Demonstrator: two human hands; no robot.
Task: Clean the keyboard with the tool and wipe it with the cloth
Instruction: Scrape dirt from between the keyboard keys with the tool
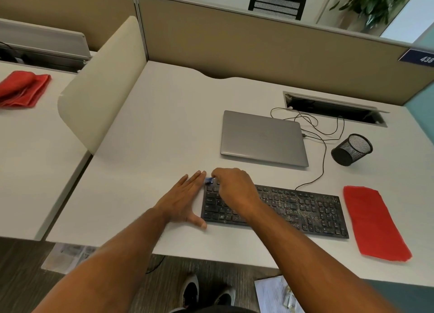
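1. Right hand (231, 187) grip clamped on small blue tool (208, 180), at keyboard (303, 210) far-left corner.
2. Left hand (185, 201) flat, fingers apart, bracing keyboard's left edge.
3. Crumbs remain right; red cloth (372, 223) untouched on surface (164, 124), wiping pending.

laptop (263, 137) and pen cup (352, 149) crowd desk behind keyboard (305, 209)

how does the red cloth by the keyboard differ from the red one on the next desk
The red cloth by the keyboard lies spread flat in one long strip; the red cloth on the next desk is folded and bunched into thick layers. The first sits right of the keyboard on the working desk; the second lies beyond the divider. Both are red and untouched.
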